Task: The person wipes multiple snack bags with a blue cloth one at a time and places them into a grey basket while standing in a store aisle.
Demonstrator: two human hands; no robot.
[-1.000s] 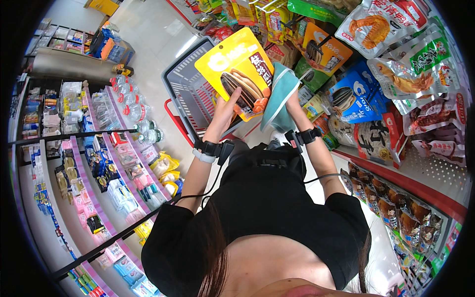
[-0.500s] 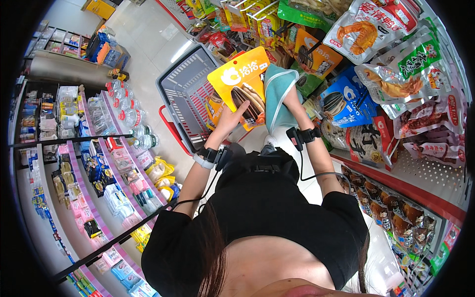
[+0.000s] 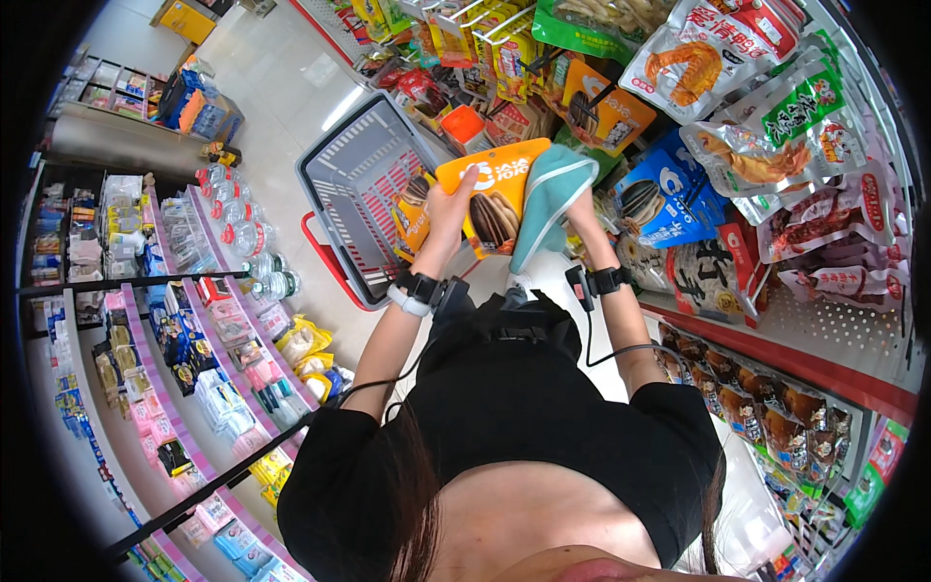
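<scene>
Sunflower-seed pouch, grasped by left hand, has tipped, foreshortening its front. Right hand holds teal cloth at its three o'clock.

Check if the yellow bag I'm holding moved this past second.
Yes: the yellow bag has come toward you and rightward, judged against the blue bag to its right.

Bright light fills the frame; white glare streaks the floor, upper left; shelves at left bow with distortion.
</scene>
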